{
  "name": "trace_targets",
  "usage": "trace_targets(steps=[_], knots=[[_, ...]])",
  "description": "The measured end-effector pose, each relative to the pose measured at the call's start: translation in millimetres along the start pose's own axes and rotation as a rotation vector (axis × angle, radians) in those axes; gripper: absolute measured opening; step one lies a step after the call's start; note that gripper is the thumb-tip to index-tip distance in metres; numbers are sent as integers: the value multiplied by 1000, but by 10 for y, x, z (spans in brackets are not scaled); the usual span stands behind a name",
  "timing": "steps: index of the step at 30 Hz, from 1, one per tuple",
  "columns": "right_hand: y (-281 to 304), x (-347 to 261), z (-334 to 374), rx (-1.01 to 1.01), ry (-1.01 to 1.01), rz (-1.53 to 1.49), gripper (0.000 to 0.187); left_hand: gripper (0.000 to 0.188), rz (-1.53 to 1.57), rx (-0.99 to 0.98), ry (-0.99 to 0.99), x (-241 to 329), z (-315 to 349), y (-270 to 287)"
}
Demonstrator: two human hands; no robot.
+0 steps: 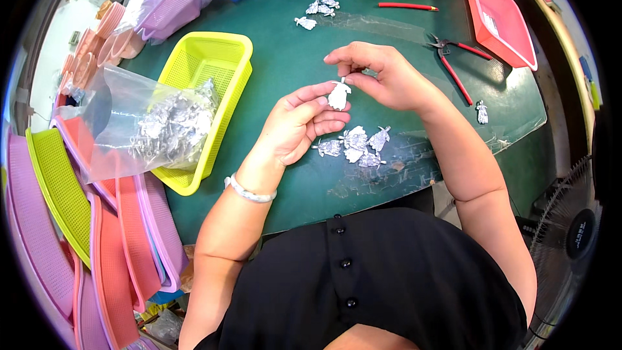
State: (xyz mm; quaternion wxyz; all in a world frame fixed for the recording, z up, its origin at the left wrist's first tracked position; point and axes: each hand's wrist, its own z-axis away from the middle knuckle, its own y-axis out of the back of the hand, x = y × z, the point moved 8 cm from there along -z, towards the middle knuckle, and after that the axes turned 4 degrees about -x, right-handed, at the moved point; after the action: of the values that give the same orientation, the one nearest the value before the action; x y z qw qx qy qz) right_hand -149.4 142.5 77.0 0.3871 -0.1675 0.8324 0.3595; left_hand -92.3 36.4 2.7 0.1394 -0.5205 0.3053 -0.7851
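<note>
Between my hands is a small, flat, silver-grey metal figure (338, 97) with a short stem at its top. My left hand (291, 123) grips its side between thumb and fingers, the other fingers curled below. My right hand (389, 81) is closed too, its thumb and finger pinching at the stem. Just nearer to me on the table lies a loose pile of similar metal pieces (355, 142). Farther off is a small group of such pieces (322, 8), and a single piece (481, 112) sits by the right edge.
Red-handled cutting pliers (447, 58) lie open at the right, with a red pencil-like stick (408, 6) farther back. A yellow-green basket (241, 68) holds a clear bag (116, 129) of metal pieces. Stacked plastic baskets (116, 266) crowd the left; a pink tray (505, 26) and fan (576, 233) stand right.
</note>
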Motion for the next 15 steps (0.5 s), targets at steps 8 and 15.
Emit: trace_targets(steps=[8,15], knots=[[-103,135,8,36,-92,-228,29,24,190,-85,15,-62,-11,78],[-124,214,20,52,-215,-461,29,25,214,-89,-19,-42,-16,74]])
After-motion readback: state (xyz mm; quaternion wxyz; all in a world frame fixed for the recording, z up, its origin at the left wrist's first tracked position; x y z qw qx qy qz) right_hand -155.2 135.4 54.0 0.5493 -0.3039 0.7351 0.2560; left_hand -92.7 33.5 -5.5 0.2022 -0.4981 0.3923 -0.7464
